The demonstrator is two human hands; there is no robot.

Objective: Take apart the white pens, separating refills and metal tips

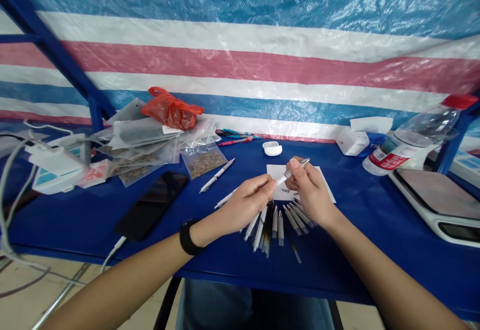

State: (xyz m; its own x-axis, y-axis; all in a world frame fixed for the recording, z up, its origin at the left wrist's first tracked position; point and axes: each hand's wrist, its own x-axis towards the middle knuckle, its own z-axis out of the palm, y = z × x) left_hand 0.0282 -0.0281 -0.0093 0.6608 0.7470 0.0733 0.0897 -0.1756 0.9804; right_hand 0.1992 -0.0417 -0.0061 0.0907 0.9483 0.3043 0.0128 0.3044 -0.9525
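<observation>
Between my two hands is a white pen (282,178) with a greyish tip section, tilted up to the right over a white sheet of paper (329,185). My left hand (250,201) pinches its lower left end. The fingers of my right hand (308,190) close around the tip section. Below the hands, white pen barrels (260,230), dark ink refills (267,235) and several grey pen tip sections (281,227) lie fanned out. One refill (296,251) lies apart from them. Another white pen (216,175) rests left of the paper, and one more is partly behind my left hand.
A black phone (152,205) on a cable and plastic bags of dried bits (205,163) lie left, with a red bag (170,109) behind. A white earbud case (272,148) sits beyond the paper. At right are a bottle (408,142), tissue pack (352,141) and scale (438,192).
</observation>
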